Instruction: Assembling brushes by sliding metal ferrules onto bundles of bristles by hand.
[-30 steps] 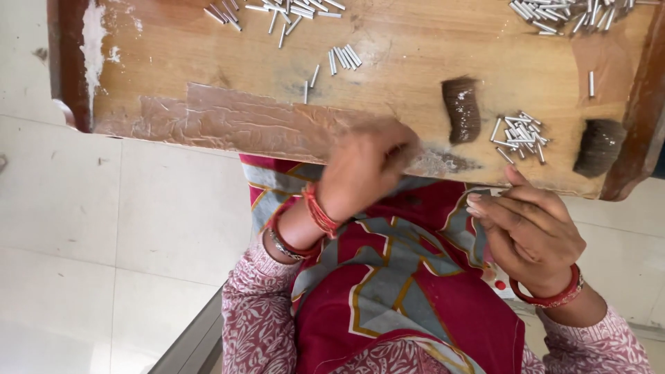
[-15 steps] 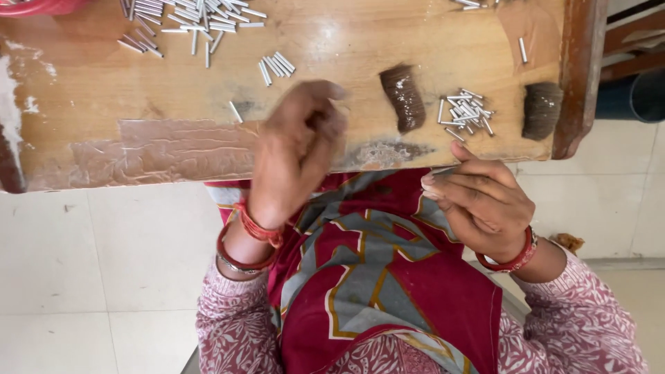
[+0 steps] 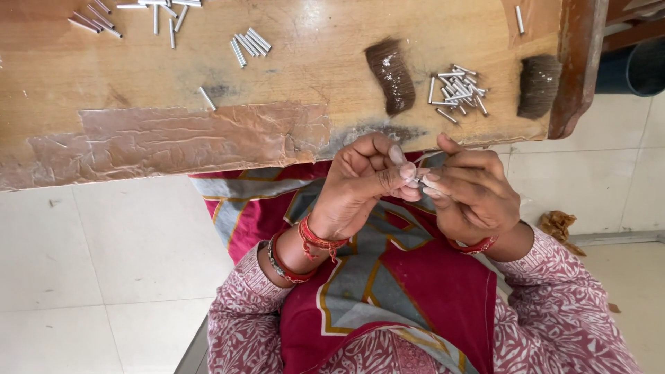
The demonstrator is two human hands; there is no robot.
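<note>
Both hands have come together since the earlier frames. Half a second ago the left hand [image 3: 360,183] was up at the edge of the wooden table [image 3: 312,62] while the right hand [image 3: 471,190] waited apart over the lap; now their fingertips meet just below the table edge, above the red and grey patterned cloth [image 3: 388,277] on the person's lap.

Pinched between the fingertips of both hands is a small silver tube [image 3: 418,180], like the ones scattered on the table. Its long axis seems to run roughly left to right, from one hand to the other, though only a short glint of it shows, so its length and exact tilt are hard to judge. Both hands are curled and grasping this tube; the rest of it is hidden by the fingers.

On the table, a loose pile of tubes [image 3: 457,90] lies between two dark brown pads [image 3: 390,75], with a neat small row of tubes [image 3: 249,45] further left. More tubes at the top edge are cut off. Crinkled brown tape [image 3: 194,135] covers the table's near edge.
</note>
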